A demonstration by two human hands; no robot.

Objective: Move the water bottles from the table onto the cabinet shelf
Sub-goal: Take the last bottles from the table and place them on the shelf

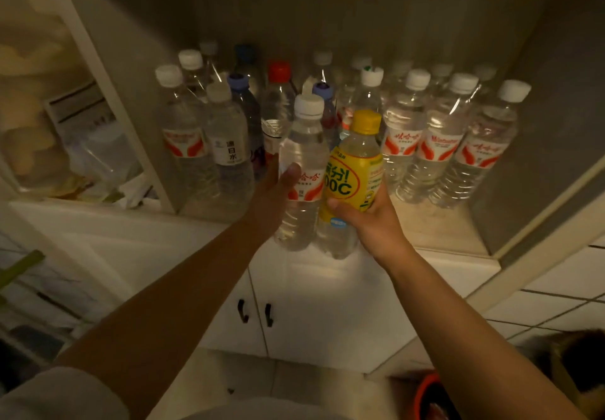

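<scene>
My left hand (273, 195) grips a clear water bottle (302, 154) with a white cap and a red-and-white label. My right hand (373, 219) grips a bottle with a yellow cap and yellow label (355, 170). Both bottles are held upright side by side, just in front of the cabinet shelf (435, 226). On the shelf stand several water bottles (438, 138), most with white caps, one with a red cap (279, 71) and two with blue caps. The table is not in view.
The open cabinet door (543, 210) stands at the right of the shelf. A divider (108, 69) separates a left compartment holding bags and packets. Below the shelf are two white doors with dark handles (255, 314). An orange object (429, 393) lies on the tiled floor.
</scene>
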